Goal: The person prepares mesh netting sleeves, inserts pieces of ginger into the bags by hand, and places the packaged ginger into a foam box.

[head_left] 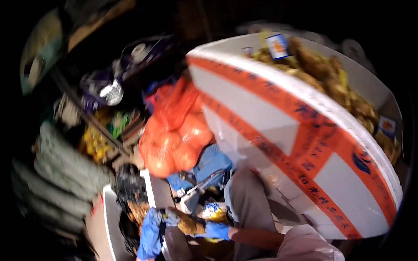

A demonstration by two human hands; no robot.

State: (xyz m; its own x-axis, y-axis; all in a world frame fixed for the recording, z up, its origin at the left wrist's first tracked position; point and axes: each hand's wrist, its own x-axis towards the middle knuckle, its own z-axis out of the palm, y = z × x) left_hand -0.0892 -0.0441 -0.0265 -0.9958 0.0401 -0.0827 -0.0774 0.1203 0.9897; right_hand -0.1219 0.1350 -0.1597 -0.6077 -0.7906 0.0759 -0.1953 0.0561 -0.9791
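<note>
Low in the view, a brown, knobbly root (190,225) lies between my two blue-gloved hands. My left hand (153,228) closes on its left end, where the glove fingers look greyish and smeared with dirt. Wrapped round the right end is my right hand (217,231), partly blurred, with a bare forearm behind it. Just above the root sits a small blue, white and yellow printed packet (213,211). Left of my left hand, a white foam box (111,226) holds similar brown roots and black plastic.
A large white foam box (331,187) with orange-red tape stands tilted at right, holding labelled brown roots (320,69) in yellow netting. A red bag (174,135) of round produce sits beyond my knee (248,195). Several long grey-green melons (65,174) lie at left.
</note>
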